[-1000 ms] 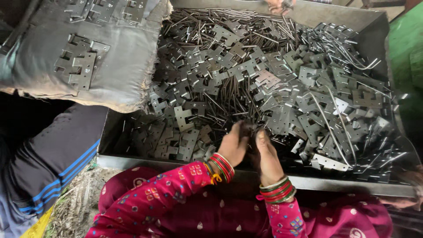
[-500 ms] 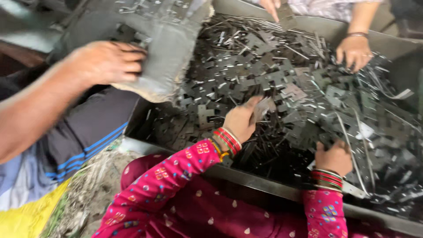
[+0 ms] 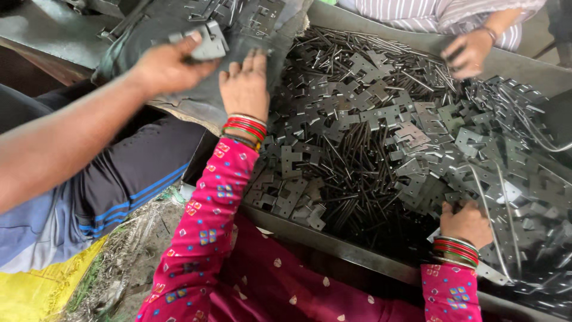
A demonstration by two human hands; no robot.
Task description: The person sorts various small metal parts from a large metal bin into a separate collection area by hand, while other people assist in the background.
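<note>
Right hand (image 3: pixel 466 223) digs into the plates (image 3: pixel 381 137) at the tray's (image 3: pixel 333 244) near edge, grip hidden. Left hand (image 3: pixel 245 86) lies flat, open, on the sack (image 3: pixel 179 98) far-left. Those sharp plates and rods (image 3: pixel 351 179) could easily nick fingers.

1 head-worn camera looks steeply down, close over the metal tray (image 3: pixel 333 247) of parts.

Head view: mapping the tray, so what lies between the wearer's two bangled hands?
Head view: between left hand and right hand lies a heap of flat grey metal brackets and thin dark rods.
</note>
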